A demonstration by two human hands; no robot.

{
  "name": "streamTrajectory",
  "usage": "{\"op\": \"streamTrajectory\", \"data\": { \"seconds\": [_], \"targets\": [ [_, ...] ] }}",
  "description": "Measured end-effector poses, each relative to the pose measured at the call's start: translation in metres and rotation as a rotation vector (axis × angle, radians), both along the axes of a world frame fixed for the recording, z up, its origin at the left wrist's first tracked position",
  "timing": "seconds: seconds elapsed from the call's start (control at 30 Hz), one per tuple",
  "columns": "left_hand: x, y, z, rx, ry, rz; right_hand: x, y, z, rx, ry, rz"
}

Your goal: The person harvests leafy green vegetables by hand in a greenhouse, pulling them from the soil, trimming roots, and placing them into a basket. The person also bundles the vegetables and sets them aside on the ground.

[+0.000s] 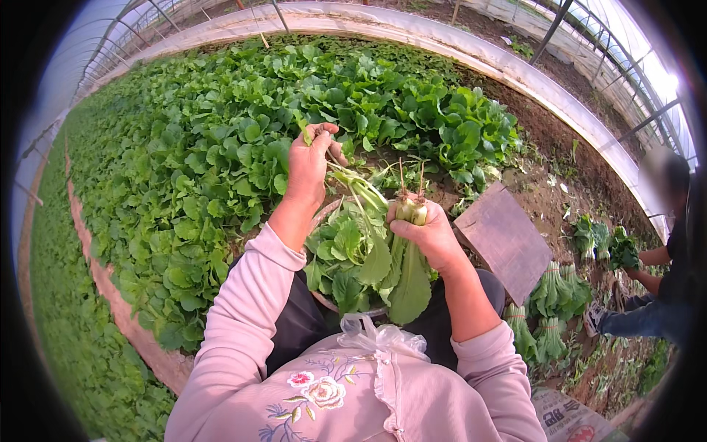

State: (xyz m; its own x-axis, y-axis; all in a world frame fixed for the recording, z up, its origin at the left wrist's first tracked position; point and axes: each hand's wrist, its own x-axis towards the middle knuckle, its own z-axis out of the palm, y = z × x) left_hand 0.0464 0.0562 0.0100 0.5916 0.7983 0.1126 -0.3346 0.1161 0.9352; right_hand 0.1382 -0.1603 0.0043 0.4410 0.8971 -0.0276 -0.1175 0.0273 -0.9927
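My right hand (433, 232) grips a couple of leafy green plants (411, 210) by their pale stem bases. Thin roots point upward from the bases, and broad leaves hang below the fist. Farther forward on the left, my left hand (309, 166) pinches leaf stalks (359, 185) between thumb and fingers; a bit of green leaf sticks up past the fingers. Beneath both hands, between my knees, sits a round container (381, 312) heaped with loose leaves (348, 237). Leaves and hands cover much of its rim.
Dense leafy greens (221, 149) grow ahead and left. A flat board (505, 240) lies at my right. Beyond it are tied bundles of greens (552, 293) and a person (668, 265) holding greens. A printed sack (574, 417) lies lower right. Plastic greenhouse sheeting (442, 38) bounds the bed.
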Motion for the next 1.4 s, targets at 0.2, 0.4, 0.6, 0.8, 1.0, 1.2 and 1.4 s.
{"op": "streamTrajectory", "data": {
  "seconds": [0.2,0.4,0.6,0.8,1.0,1.2,1.4],
  "targets": [
    [-0.019,0.036,0.002,-0.001,-0.075,0.25,0.014,-0.011,0.005,0.022,-0.084,-0.172],
    [-0.03,0.019,-0.012,0.599,0.718,-0.392,0.016,-0.013,0.0,0.024,-0.152,-0.279],
    [-0.015,-0.036,-0.001,1.272,0.417,-0.014,0.012,-0.007,-0.009,-0.025,-0.225,-0.2],
    [-0.019,-0.073,0.0,1.402,0.166,-0.28,0.016,-0.002,-0.007,-0.058,-0.239,-0.328],
    [-0.032,-0.046,-0.014,1.239,0.81,-0.685,0.02,-0.006,-0.001,0.013,-0.132,-0.365],
    [-0.014,-0.019,-0.014,0.199,0.568,-0.58,0.013,-0.004,0.001,0.051,-0.031,-0.218],
    [-0.009,-0.046,-0.007,-0.275,0.098,-0.681,0.009,-0.003,-0.004,0.013,0.052,-0.109]
  ]
}}
